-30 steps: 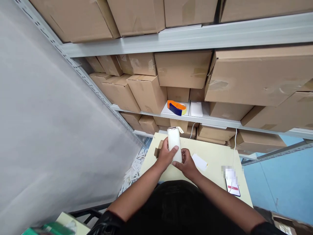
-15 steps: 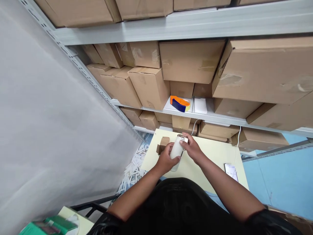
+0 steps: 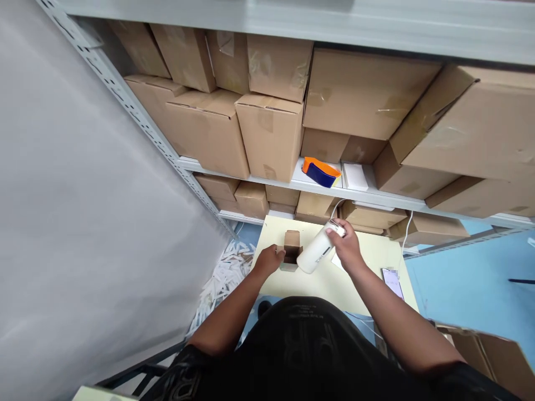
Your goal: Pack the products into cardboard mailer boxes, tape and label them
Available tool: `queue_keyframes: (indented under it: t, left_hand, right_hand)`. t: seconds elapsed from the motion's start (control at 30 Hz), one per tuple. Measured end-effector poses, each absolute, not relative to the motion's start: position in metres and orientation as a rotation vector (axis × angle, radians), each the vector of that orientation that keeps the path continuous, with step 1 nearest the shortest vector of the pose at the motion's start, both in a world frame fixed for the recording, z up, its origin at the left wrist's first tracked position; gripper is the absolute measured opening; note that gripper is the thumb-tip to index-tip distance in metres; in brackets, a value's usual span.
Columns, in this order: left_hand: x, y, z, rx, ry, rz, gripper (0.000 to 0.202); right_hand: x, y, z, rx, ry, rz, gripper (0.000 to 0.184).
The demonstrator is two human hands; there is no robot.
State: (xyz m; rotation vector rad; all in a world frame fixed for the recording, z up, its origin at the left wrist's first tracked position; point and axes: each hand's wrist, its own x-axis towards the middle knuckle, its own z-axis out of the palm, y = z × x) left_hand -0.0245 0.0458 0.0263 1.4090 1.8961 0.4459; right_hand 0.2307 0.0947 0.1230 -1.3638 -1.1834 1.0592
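My right hand (image 3: 346, 245) grips a white cylindrical bottle (image 3: 315, 252) by its capped end. The bottle is tilted, its base pointing down and left, with dark print on its side. Beside that base a small cardboard box (image 3: 289, 267) stands on the table with its top flaps up and its inside showing dark. My left hand (image 3: 270, 260) is closed on the box's left edge, thumb and fingers at the flap. Partly behind the bottle and right wrist lies a piece of white paper (image 3: 336, 262).
A phone (image 3: 392, 283) lies at the right of the pale table (image 3: 317, 287). Behind the table, a metal shelf (image 3: 288, 182) holds cardboard boxes (image 3: 270, 136), an orange and blue tape dispenser (image 3: 321, 171) and a white box (image 3: 355, 177). White strips (image 3: 221, 284) cover the floor at left.
My left hand has let go of the bottle and moved left onto the small box. The right hand now holds the bottle alone, more tilted. The view has shifted.
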Motion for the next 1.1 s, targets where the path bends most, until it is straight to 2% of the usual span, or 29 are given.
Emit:
queue_keyframes:
  t: [0.17, 0.37, 0.57, 0.73, 1.0, 1.1]
  left_hand:
    - [-0.026, 0.046, 0.007, 1.159, 1.701, 0.541, 0.021]
    - [-0.028, 0.043, 0.002, 1.184, 1.684, 0.577, 0.019]
    - [-0.023, 0.043, -0.003, 1.256, 1.694, 0.610, 0.018]
    - [-0.017, 0.040, 0.001, 1.330, 1.694, 0.579, 0.020]
    - [-0.016, 0.039, 0.005, 1.342, 1.727, 0.575, 0.025]
    - [-0.014, 0.036, 0.004, 1.364, 1.723, 0.637, 0.025]
  right_hand:
    - [0.187, 0.102, 0.094, -1.401, -1.425, 0.920, 0.070]
    - [0.164, 0.091, 0.059, -1.464, -1.662, 0.715, 0.073]
    - [0.165, 0.065, 0.020, -1.357, -2.093, 0.445, 0.057]
    - [0.168, 0.058, -0.015, -1.443, -2.173, 0.275, 0.059]
    - [0.180, 0.059, 0.002, -1.324, -2.339, 0.401, 0.075]
    - [0.196, 0.049, 0.009, -1.247, -2.303, 0.448, 0.068]
